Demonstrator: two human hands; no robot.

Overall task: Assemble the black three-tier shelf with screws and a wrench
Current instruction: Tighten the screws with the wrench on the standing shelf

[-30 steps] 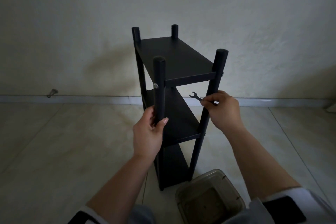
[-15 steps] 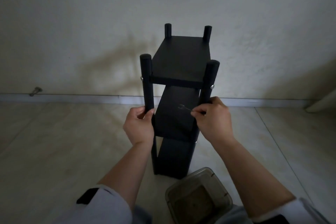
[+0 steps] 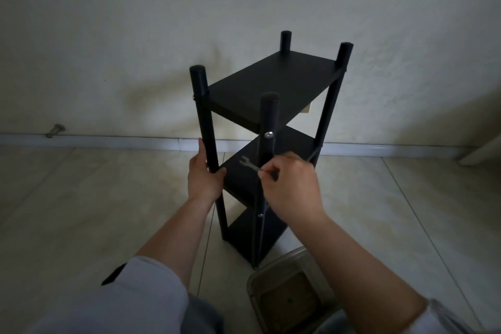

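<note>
The black three-tier shelf (image 3: 271,81) stands upright on the tiled floor in front of a pale wall, one corner post turned toward me. My left hand (image 3: 204,175) is wrapped around the left front post at the height of the middle tier. My right hand (image 3: 291,187) pinches a small silver wrench (image 3: 249,164) by its end, its open jaw pointing left over the middle board, just beside the near post. A silver screw head (image 3: 269,134) shows on that post under the top board, and another screw head (image 3: 260,215) sits lower down.
A clear plastic container (image 3: 287,290) sits on the floor right by the shelf's near foot, between my arms. A small metal object (image 3: 55,130) lies against the baseboard at far left. Open tile floor spreads on both sides.
The shelf has turned counter-clockwise as seen from above, so a corner post now faces me. My left hand shifted along with its post; my right hand kept the wrench and stayed near the middle tier.
</note>
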